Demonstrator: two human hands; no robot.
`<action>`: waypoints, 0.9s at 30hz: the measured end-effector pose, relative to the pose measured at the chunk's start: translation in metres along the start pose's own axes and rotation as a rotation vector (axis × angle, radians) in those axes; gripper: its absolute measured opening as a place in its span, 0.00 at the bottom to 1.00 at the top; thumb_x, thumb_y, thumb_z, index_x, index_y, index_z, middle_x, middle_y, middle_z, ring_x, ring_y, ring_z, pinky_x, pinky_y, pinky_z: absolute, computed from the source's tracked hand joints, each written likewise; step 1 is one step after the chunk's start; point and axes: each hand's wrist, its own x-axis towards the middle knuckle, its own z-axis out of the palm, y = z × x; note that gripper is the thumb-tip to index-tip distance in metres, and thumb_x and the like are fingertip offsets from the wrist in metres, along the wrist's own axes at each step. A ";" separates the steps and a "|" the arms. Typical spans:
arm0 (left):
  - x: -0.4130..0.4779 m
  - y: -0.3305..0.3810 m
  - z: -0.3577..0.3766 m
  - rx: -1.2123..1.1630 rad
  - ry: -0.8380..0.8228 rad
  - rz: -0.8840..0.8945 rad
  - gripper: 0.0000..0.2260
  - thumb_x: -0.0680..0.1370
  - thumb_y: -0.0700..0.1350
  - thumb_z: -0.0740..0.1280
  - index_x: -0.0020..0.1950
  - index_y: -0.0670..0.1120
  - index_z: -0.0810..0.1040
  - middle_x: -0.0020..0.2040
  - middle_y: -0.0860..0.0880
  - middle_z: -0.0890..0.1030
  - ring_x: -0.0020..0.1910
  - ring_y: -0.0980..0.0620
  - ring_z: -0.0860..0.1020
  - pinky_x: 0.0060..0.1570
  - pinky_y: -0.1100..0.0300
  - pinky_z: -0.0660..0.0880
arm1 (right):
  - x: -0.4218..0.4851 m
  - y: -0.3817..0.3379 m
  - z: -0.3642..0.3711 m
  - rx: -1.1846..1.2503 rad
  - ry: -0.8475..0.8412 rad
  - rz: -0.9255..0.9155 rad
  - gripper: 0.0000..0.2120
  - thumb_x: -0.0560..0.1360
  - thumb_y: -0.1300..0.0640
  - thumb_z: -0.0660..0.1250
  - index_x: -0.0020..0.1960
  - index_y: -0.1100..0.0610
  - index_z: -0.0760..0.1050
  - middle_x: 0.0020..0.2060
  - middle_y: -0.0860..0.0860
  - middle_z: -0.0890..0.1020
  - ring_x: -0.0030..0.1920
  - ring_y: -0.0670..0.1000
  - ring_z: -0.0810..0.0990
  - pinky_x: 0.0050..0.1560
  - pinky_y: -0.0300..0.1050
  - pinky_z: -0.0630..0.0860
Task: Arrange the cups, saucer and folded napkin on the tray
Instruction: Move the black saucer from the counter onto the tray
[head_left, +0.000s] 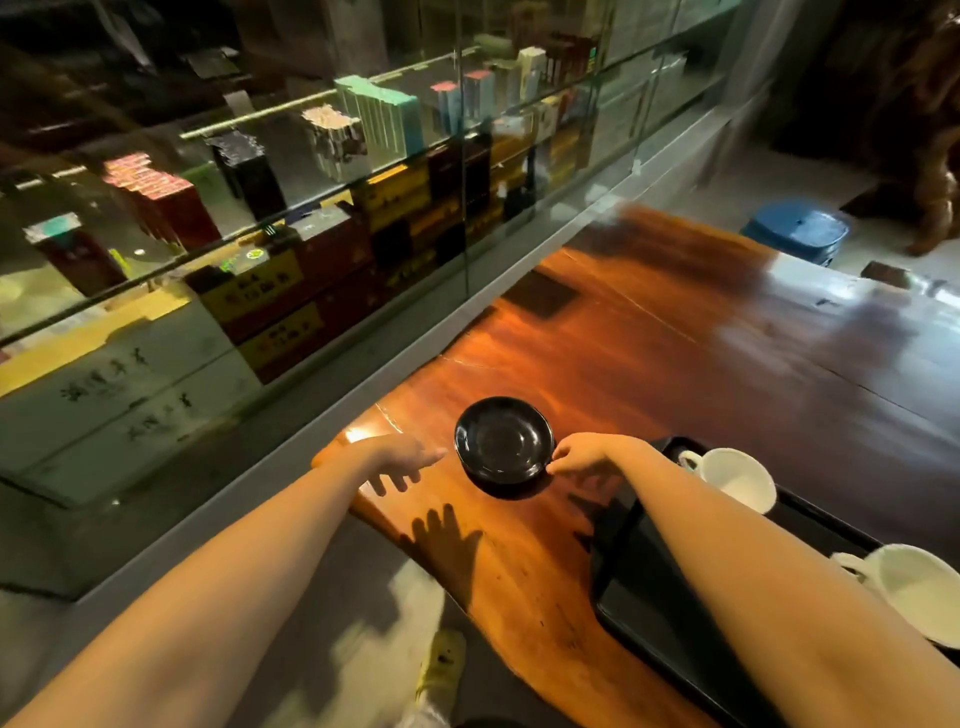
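The person is working on the saucer (504, 441) step: the black, glossy, shallow dish is sitting on the wooden table (675, 374), just left of the dark tray (649, 613) and not yet on it. The right hand (582, 454) is pinching the saucer's near right rim with fingertips, though whether the dish is already lifting off the wood is hard to tell from this angle. The left hand (402, 460) is hovering open just beside the saucer's left edge, fingers spread, touching nothing.

Two white cups are already standing on the tray, the far cup (737, 478) near its upper corner and the near cup (919, 592) lower right, partly behind the right forearm. No napkin is showing anywhere in view.

The next move is likely calling for a firmer two-sided hold, then carrying the saucer rightward over the tray's raised lip and setting it down flat on bare tray clear of the cups.
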 end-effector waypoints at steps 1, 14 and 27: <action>0.010 -0.002 -0.008 -0.004 -0.009 0.001 0.29 0.79 0.60 0.51 0.74 0.42 0.58 0.71 0.41 0.69 0.67 0.41 0.71 0.63 0.45 0.71 | 0.011 -0.004 -0.002 -0.009 0.009 0.011 0.19 0.78 0.51 0.61 0.60 0.65 0.74 0.45 0.56 0.76 0.43 0.54 0.75 0.41 0.46 0.74; 0.111 0.017 -0.046 -0.145 -0.131 0.082 0.20 0.80 0.50 0.58 0.68 0.39 0.67 0.60 0.36 0.77 0.54 0.41 0.79 0.55 0.49 0.76 | 0.083 -0.011 -0.007 0.104 0.185 0.219 0.12 0.75 0.59 0.61 0.34 0.57 0.64 0.34 0.53 0.74 0.37 0.55 0.75 0.29 0.40 0.68; 0.132 0.039 -0.031 -0.310 -0.001 0.147 0.03 0.75 0.35 0.66 0.46 0.39 0.72 0.39 0.45 0.74 0.33 0.54 0.74 0.18 0.69 0.72 | 0.087 0.000 -0.006 0.510 0.235 0.227 0.13 0.73 0.71 0.63 0.35 0.56 0.68 0.31 0.54 0.76 0.29 0.50 0.78 0.28 0.42 0.79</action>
